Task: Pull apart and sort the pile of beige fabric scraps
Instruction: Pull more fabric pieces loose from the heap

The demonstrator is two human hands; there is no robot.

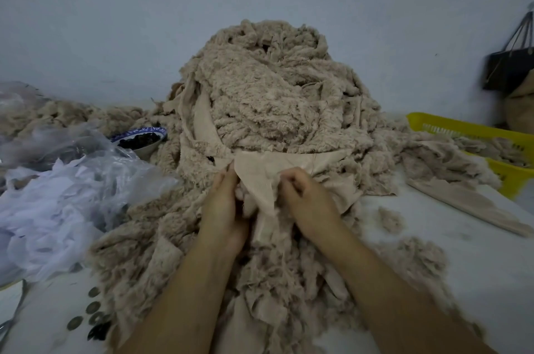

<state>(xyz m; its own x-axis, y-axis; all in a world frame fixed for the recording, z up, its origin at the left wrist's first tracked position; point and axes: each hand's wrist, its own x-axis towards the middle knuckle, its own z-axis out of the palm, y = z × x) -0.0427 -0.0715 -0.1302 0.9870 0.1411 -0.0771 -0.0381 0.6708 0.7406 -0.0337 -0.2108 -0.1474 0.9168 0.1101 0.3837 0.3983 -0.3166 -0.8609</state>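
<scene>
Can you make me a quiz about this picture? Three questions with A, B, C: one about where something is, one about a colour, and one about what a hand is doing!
1. Where is the yellow basket?
A. on top of the pile
B. right of the pile
C. left of the pile

2. What colour is the pattern on the bowl rim?
A. blue
B. red
C. green

3. What is the right hand doing?
A. waving in the air
B. holding a cup
C. gripping a smooth fabric piece

Answers:
1. B, the basket stands to the pile's right.
2. A, blue marks ring the white bowl.
3. C, its fingers curl round the fabric piece at the pile's foot.
</scene>
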